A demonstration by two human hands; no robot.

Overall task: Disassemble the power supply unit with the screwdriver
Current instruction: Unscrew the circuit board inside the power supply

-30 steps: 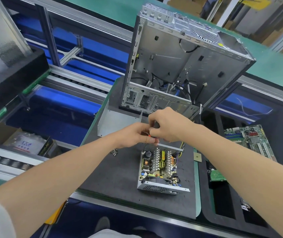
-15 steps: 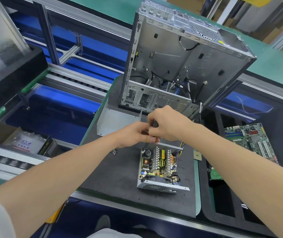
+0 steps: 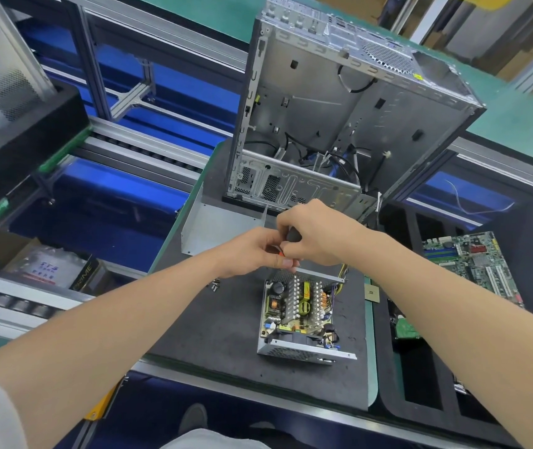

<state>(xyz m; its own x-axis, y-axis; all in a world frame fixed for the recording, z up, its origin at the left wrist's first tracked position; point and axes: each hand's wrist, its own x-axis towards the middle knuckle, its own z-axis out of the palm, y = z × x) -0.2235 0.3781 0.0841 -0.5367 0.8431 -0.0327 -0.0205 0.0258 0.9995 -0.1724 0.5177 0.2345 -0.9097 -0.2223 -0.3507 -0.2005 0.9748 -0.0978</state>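
Hardly shifting, both grips are staying bunched over the far edge of the open silver power supply unit (image 3: 300, 306) on the dark foam tabletop (image 3: 219, 319). The right grip (image 3: 316, 236) is curling round the black-and-orange screwdriver (image 3: 294, 236), and the left grip (image 3: 252, 251) is pinching it lower down, hiding its tip. A gutted silver computer case (image 3: 323, 108) is standing just behind, with a green motherboard (image 3: 472, 264) lying off right.

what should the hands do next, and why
Probably lower the screwdriver tip onto a screw at the far edge of the power supply unit: right hand and left hand both hold it just above there, and the circuit board sits inside.
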